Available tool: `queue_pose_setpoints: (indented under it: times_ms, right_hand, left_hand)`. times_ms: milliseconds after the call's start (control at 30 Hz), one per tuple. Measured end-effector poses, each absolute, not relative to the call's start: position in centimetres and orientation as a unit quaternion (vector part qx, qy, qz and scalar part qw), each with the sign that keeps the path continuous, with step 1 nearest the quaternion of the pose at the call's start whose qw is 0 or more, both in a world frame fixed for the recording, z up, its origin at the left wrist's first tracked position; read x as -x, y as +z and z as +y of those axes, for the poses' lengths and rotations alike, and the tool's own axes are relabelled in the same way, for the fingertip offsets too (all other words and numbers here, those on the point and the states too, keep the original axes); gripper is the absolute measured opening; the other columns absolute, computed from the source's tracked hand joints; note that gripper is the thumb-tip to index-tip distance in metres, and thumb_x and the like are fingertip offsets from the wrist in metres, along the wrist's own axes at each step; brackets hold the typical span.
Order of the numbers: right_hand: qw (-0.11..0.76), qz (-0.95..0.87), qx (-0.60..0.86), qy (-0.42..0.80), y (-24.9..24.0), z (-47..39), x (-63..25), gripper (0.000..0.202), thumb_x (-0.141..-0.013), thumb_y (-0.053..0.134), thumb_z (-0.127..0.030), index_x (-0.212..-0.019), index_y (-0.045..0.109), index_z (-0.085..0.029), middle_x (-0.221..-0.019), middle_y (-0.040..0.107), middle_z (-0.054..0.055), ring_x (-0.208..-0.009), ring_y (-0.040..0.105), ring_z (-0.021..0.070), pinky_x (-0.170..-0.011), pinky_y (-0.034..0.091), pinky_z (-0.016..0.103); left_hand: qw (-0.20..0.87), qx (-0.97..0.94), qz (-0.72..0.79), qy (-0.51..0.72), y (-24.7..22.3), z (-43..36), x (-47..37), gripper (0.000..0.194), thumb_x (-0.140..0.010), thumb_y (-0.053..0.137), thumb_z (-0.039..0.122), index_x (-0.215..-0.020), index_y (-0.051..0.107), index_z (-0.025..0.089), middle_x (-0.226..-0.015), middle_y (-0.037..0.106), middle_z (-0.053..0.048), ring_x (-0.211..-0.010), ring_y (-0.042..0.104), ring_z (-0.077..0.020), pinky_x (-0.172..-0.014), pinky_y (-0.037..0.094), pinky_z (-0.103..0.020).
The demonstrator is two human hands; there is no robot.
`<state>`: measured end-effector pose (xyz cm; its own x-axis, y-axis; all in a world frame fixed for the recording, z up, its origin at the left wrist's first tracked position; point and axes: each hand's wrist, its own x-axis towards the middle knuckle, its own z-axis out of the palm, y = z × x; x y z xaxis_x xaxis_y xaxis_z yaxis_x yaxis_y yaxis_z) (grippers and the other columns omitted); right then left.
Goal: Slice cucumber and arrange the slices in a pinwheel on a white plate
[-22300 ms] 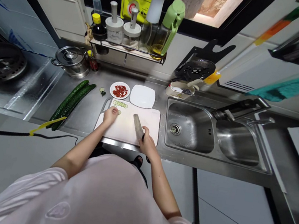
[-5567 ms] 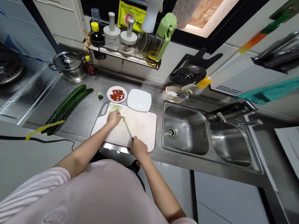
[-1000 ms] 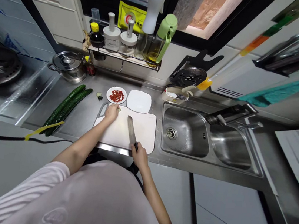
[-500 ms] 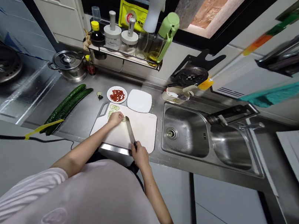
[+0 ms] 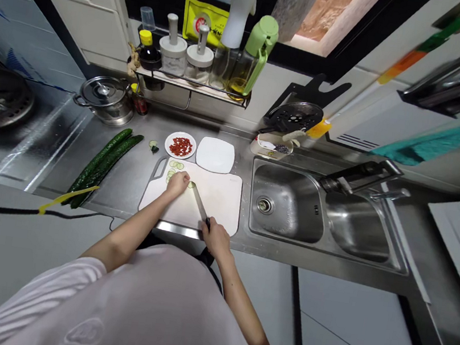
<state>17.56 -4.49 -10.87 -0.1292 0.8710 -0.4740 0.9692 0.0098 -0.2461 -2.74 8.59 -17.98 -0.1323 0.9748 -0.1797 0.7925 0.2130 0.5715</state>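
My right hand (image 5: 216, 237) is wrapped around the dark handle of a kitchen knife (image 5: 200, 204), whose blade slants up and left over the white cutting board (image 5: 222, 194). The knife's tip is at a pale green cucumber slice (image 5: 190, 185). My left hand (image 5: 177, 183) is closed at that slice, its fingertips pressed together on the slice's left edge; part of the slice is hidden. Several more cucumber slices (image 5: 176, 165) lie near the board's upper left corner, beyond my left hand.
Behind the board are a plate of chopped red pieces (image 5: 181, 145) and a white square plate (image 5: 215, 155). Two whole cucumbers (image 5: 103, 168) lie left, with cucumber ends (image 5: 154, 148) nearby. A pot (image 5: 106, 99) stands at the back left. The double sink (image 5: 288, 204) is right.
The knife's tip has shifted very slightly down and left at the slice. Both hands stay in nearly the same places, and the view has moved a little.
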Motion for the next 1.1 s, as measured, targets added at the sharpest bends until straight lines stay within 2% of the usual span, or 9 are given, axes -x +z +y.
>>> queue_pose_setpoints:
  times_ms: [467, 800, 1100]
  right_hand:
    - [0.111, 0.705, -0.649, -0.263, -10.4, -4.0, -17.2, 0.038, -0.096, 0.029, -0.046, -0.11, 0.051, -0.019, -0.094, 0.067, 0.011, -0.088, 0.063, 0.0221, -0.071, 0.037, 0.028]
    - [0.13, 0.7, -0.652, -0.261, -10.4, -4.0, -15.6, 0.029, -0.096, 0.031, -0.034, -0.108, 0.05, -0.015, -0.092, 0.067, 0.014, -0.087, 0.065, 0.0237, -0.071, 0.04, 0.031]
    - [0.131, 0.697, -0.651, -0.271, -10.3, -4.1, -15.0, 0.025, -0.096, 0.031, -0.028, -0.106, 0.049, -0.014, -0.093, 0.067, 0.015, -0.087, 0.065, 0.0256, -0.07, 0.042, 0.032]
  left_hand:
    - [0.279, -0.587, 0.742, 0.164, -17.8, 8.8, 2.7, 0.015, -0.078, 0.055, 0.019, -0.088, 0.066, 0.021, -0.087, 0.068, -0.003, -0.084, 0.06, -0.0164, -0.072, 0.042, -0.024]
    - [0.29, -0.577, 0.744, 0.17, -18.0, 8.9, 2.8, 0.014, -0.076, 0.056, 0.018, -0.086, 0.066, 0.022, -0.086, 0.068, -0.002, -0.081, 0.06, -0.0155, -0.07, 0.041, -0.024]
    - [0.294, -0.571, 0.748, 0.164, -17.9, 9.1, 2.8, 0.014, -0.076, 0.057, 0.019, -0.085, 0.066, 0.022, -0.083, 0.068, -0.001, -0.08, 0.059, -0.0149, -0.068, 0.041, -0.024]
